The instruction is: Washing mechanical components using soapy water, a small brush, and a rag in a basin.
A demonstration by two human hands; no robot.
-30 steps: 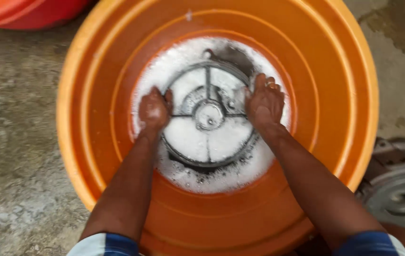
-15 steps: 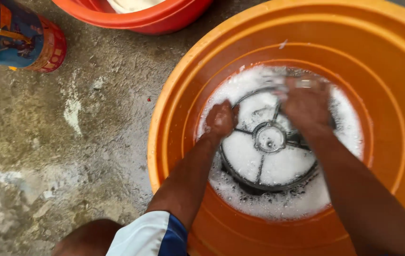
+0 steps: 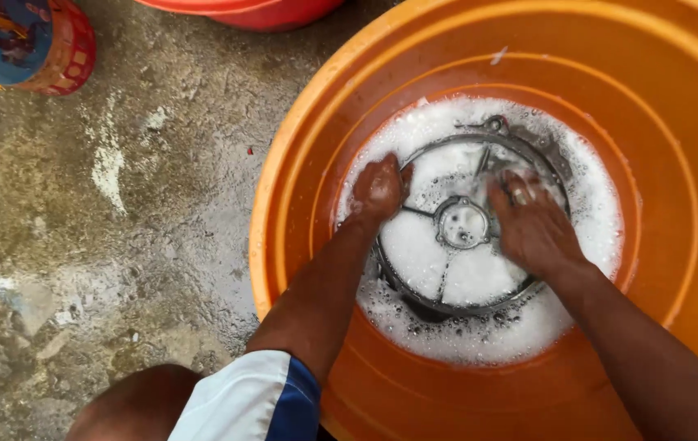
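A round dark metal frame (image 3: 463, 224) with spokes and a central hub lies in white soapy foam at the bottom of a big orange plastic basin (image 3: 300, 204). My left hand (image 3: 379, 189) grips the frame's left rim, fingers curled around it. My right hand (image 3: 529, 222) lies flat over the right side of the frame, fingers spread on its spokes and covered in suds. Both forearms reach down into the basin from the bottom of the view.
Wet, stained concrete floor (image 3: 104, 245) spreads to the left of the basin. A red basin (image 3: 251, 12) sits at the top edge. A blue and red patterned container (image 3: 22, 41) stands at the top left. My knee (image 3: 137, 404) shows at the bottom left.
The view has swung left, so the basin now sits to the right. My right hand slid from the frame's rim onto its spokes; my left hand keeps its hold on the left rim.
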